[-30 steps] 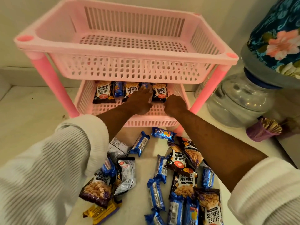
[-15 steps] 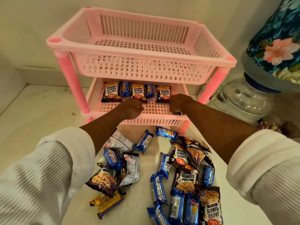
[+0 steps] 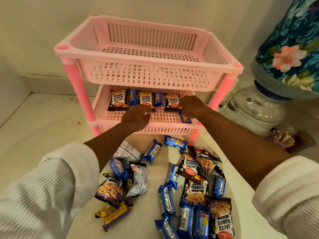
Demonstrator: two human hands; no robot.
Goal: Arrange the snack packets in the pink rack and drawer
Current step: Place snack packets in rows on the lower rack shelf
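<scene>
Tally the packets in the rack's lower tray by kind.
Peanut packets: 3
Blue biscuit packets: 3 (one under the right hand)
Total: 6

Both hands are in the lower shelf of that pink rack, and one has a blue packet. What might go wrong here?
The blue biscuit packet in the right hand sits near the lower shelf's front rim; let go there, it could tip out. The left hand is close to the lined-up row of peanut packets and might knock it crooked. Either forearm could scatter the loose pile below.
</scene>
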